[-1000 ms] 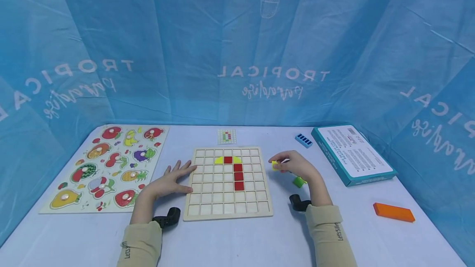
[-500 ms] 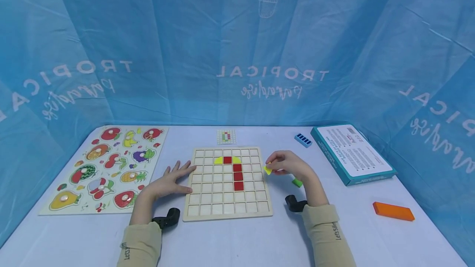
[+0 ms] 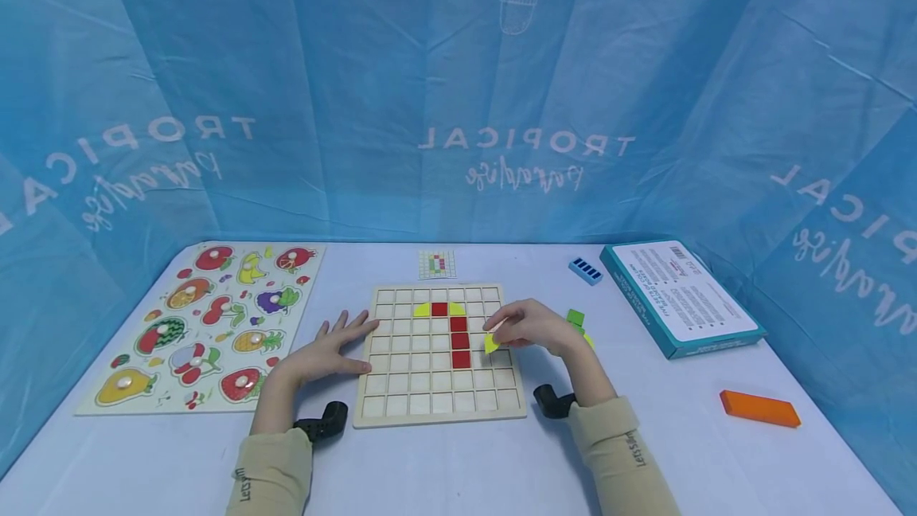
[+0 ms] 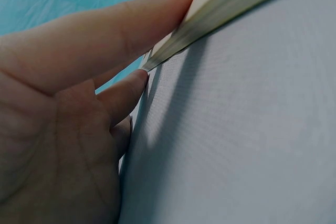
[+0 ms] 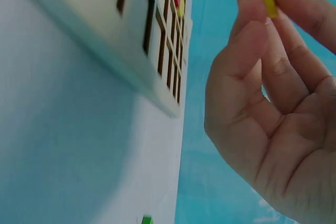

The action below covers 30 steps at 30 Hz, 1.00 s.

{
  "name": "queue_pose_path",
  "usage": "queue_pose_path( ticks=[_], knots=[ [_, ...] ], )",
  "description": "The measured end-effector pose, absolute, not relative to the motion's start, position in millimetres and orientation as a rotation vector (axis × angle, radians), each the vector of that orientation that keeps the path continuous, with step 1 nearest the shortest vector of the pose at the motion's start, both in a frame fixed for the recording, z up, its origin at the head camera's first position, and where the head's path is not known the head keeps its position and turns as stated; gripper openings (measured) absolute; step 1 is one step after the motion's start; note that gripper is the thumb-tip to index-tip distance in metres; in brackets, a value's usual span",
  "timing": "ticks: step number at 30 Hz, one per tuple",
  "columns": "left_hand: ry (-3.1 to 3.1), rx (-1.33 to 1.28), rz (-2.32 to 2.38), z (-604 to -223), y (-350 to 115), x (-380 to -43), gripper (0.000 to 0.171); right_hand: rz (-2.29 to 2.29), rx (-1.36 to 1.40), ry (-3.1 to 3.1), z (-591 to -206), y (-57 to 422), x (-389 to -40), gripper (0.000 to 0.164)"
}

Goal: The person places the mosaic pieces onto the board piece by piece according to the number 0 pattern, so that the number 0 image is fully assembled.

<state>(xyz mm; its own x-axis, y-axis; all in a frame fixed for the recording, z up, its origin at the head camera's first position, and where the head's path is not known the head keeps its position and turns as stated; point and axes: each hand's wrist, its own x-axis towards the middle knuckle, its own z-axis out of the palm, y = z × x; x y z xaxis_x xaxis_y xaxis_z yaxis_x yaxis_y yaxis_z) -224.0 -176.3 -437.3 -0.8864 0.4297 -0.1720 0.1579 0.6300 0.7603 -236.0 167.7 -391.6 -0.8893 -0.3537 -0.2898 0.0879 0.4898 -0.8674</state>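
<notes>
In the head view, a square wooden grid board (image 3: pixel 440 423) lies on the table. A red tile (image 3: pixel 439 310) sits between two yellow curved tiles near its top, and a column of red tiles (image 3: pixel 461 342) runs down below. My right hand (image 3: pixel 536 326) pinches a small yellow tile (image 3: pixel 490 343) between thumb and fingers, over the board's right-hand squares. The right wrist view shows this tile edge-on at the fingertips. My left hand (image 3: pixel 324 351) rests with spread fingers along the board's left edge; in the left wrist view its thumb (image 4: pixel 157 14) touches the rim.
Green tiles (image 3: pixel 575 318) lie right of the board, partly behind my right wrist. A small pattern card (image 3: pixel 437 264) is beyond the board. A fruit puzzle (image 3: pixel 236 289) lies left; a blue slotted block (image 3: pixel 586 271), teal box (image 3: pixel 680 301) and orange block (image 3: pixel 760 408) lie right.
My right hand has carried the yellow tile leftward from beside the board to over its right-hand squares, uncovering more green tiles. The left hand stays in place.
</notes>
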Motion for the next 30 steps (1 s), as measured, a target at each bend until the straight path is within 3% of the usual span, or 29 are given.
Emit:
queue_pose_path(
  ticks=[30],
  knots=[
    [2.505,0.417,1.136,-439,-177,-226,0.084,-0.965,-0.425,2.486,-403,126,-216,0.006]
  ],
)
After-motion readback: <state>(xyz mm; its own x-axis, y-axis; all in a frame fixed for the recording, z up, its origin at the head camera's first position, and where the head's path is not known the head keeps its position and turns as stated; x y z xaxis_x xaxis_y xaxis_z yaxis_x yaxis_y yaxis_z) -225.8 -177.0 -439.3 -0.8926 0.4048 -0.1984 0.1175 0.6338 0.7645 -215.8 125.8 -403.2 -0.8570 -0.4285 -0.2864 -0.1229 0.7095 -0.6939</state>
